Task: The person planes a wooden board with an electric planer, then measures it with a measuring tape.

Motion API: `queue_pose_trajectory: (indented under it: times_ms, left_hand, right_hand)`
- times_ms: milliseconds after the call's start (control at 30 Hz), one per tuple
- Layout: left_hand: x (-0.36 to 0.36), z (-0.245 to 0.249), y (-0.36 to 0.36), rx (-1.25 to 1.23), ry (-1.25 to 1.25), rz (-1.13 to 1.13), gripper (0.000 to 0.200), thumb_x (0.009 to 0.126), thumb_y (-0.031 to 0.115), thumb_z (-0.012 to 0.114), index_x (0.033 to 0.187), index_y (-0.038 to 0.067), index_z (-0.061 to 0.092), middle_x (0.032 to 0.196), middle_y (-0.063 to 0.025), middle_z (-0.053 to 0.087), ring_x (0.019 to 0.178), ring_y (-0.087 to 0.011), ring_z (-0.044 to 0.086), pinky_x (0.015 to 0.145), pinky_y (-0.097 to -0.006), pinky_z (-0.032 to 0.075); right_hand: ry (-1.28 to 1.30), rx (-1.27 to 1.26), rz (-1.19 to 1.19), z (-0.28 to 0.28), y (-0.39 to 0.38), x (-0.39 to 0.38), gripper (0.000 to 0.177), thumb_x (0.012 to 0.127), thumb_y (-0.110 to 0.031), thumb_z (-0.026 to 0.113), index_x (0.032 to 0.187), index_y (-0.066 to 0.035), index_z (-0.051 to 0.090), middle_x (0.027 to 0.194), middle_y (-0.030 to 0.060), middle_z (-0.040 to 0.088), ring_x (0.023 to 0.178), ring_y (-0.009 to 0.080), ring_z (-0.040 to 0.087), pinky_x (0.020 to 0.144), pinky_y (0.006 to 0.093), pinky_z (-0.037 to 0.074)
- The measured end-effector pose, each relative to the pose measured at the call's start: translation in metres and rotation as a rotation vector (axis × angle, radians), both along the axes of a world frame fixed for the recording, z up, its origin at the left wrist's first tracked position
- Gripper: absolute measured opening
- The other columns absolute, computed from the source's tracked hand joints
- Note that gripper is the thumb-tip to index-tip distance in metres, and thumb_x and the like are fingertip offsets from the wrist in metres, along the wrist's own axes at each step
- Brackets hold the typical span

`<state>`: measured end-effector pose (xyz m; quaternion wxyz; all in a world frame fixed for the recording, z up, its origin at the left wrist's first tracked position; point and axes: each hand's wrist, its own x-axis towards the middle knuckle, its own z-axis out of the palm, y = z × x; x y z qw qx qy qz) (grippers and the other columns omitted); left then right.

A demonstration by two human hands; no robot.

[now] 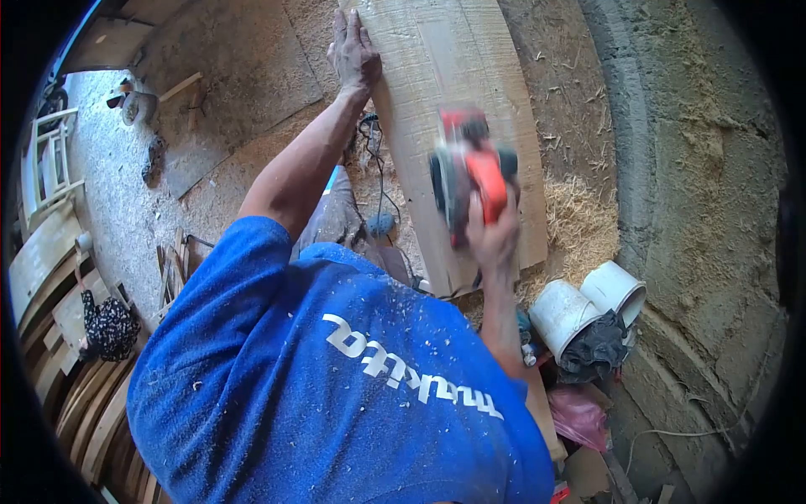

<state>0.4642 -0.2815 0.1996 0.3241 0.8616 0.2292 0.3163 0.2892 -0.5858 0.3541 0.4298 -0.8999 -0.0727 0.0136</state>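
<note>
A long, pale wooden board [411,160] runs away from my body. My right hand [494,233] is wrapped round the rear handle of a red and black electric hand planer [485,172], which rests on the board's face and is smeared by motion. Farther up, my left hand [356,57] lies against the board's left edge, fingers stretched out and holding nothing. Part of a dark cord [382,168] hangs beside the board, below my left forearm.
Wood shavings [579,227] heap on the floor right of the board, beside a rough concrete wall [705,185]. Two white buckets [561,312] and a dark cloth [594,346] sit near my right elbow. Curved wooden pieces [92,412] are stacked at the lower left.
</note>
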Motion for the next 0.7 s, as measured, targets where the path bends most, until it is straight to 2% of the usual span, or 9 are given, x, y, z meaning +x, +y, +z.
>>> queue_pose_trajectory:
  times_ms: [133, 233, 267, 300, 367, 467, 533, 567, 700]
  left_hand:
    - [0.002, -0.002, -0.001, -0.044, -0.001, -0.01, 0.047, 0.104, 0.027, 0.041, 0.144, 0.005, 0.053, 0.157, -0.0264, 0.038, 0.141, -0.0426, 0.044, 0.114, -0.0468, 0.04]
    - [0.005, -0.015, 0.002, -0.033, -0.02, 0.009, 0.046, 0.105, 0.026, 0.043, 0.146, 0.007, 0.053, 0.159, -0.0238, 0.037, 0.138, -0.0401, 0.048, 0.112, -0.0479, 0.038]
    - [0.008, -0.017, 0.002, -0.025, -0.046, 0.008, 0.046, 0.105, 0.024, 0.044, 0.147, 0.009, 0.052, 0.161, -0.0211, 0.036, 0.134, -0.0378, 0.052, 0.11, -0.0491, 0.037]
    - [0.007, -0.015, 0.001, -0.017, -0.04, 0.021, 0.045, 0.105, 0.025, 0.045, 0.146, 0.009, 0.054, 0.16, -0.0215, 0.037, 0.132, -0.0381, 0.054, 0.109, -0.0475, 0.039]
    - [0.006, -0.012, 0.001, -0.045, -0.044, 0.014, 0.045, 0.105, 0.025, 0.044, 0.146, 0.009, 0.054, 0.16, -0.0214, 0.037, 0.133, -0.0381, 0.053, 0.109, -0.0477, 0.039]
    - [0.004, -0.012, 0.001, -0.099, -0.06, -0.008, 0.046, 0.105, 0.025, 0.043, 0.146, 0.008, 0.053, 0.161, -0.0211, 0.035, 0.136, -0.0389, 0.051, 0.111, -0.0479, 0.038]
    - [0.005, -0.006, 0.004, -0.119, -0.078, -0.016, 0.046, 0.105, 0.025, 0.042, 0.147, 0.007, 0.052, 0.162, -0.021, 0.034, 0.137, -0.0397, 0.049, 0.113, -0.048, 0.037]
    - [0.001, 0.0, 0.002, -0.184, -0.072, -0.031, 0.046, 0.106, 0.025, 0.042, 0.147, 0.007, 0.051, 0.162, -0.0211, 0.034, 0.139, -0.0404, 0.047, 0.115, -0.048, 0.035]
    - [0.0, 0.004, 0.002, -0.295, -0.125, -0.074, 0.046, 0.106, 0.024, 0.04, 0.146, 0.003, 0.05, 0.16, -0.0226, 0.035, 0.141, -0.0433, 0.044, 0.116, -0.0491, 0.036]
  right_hand:
    - [0.156, -0.136, -0.122, -0.01, -0.079, -0.128, 0.041, 0.09, -0.018, 0.072, 0.124, 0.002, 0.059, 0.104, 0.0228, 0.069, 0.093, 0.0399, 0.07, 0.081, 0.0471, 0.055]
    - [0.213, -0.127, -0.139, -0.01, -0.082, -0.139, 0.041, 0.09, -0.017, 0.072, 0.123, 0.002, 0.059, 0.102, 0.0222, 0.07, 0.09, 0.0392, 0.072, 0.079, 0.046, 0.056]
    - [0.247, -0.103, -0.155, -0.007, -0.076, -0.134, 0.04, 0.09, -0.017, 0.072, 0.123, 0.002, 0.059, 0.102, 0.0221, 0.07, 0.089, 0.0392, 0.072, 0.078, 0.0457, 0.056]
    - [0.087, -0.144, -0.076, -0.007, -0.062, -0.111, 0.04, 0.092, -0.024, 0.069, 0.12, 0.002, 0.058, 0.077, 0.0151, 0.065, 0.06, 0.0288, 0.066, 0.064, 0.0425, 0.054]
    - [-0.113, -0.103, 0.012, -0.005, -0.025, -0.056, 0.037, 0.095, -0.022, 0.067, 0.122, 0.001, 0.057, 0.093, 0.018, 0.064, 0.062, 0.0281, 0.064, 0.062, 0.0418, 0.052]
    - [0.01, 0.063, 0.003, -0.013, 0.022, 0.02, 0.034, 0.096, -0.02, 0.066, 0.122, 0.0, 0.058, 0.089, 0.0137, 0.063, 0.051, 0.016, 0.059, 0.043, 0.031, 0.045]
    - [-0.151, 0.049, 0.045, -0.001, 0.065, 0.074, 0.033, 0.094, -0.02, 0.066, 0.118, 0.002, 0.061, 0.097, 0.0206, 0.066, 0.086, 0.0343, 0.068, 0.076, 0.0437, 0.053]
    - [-0.21, 0.014, 0.095, -0.009, 0.078, 0.101, 0.04, 0.092, -0.018, 0.067, 0.123, 0.004, 0.057, 0.099, 0.0269, 0.069, 0.089, 0.0449, 0.07, 0.076, 0.0495, 0.054]
    - [-0.264, 0.036, 0.126, -0.016, 0.142, 0.2, 0.038, 0.087, -0.022, 0.068, 0.115, 0.003, 0.061, 0.094, 0.0266, 0.07, 0.088, 0.0454, 0.07, 0.076, 0.0509, 0.055]
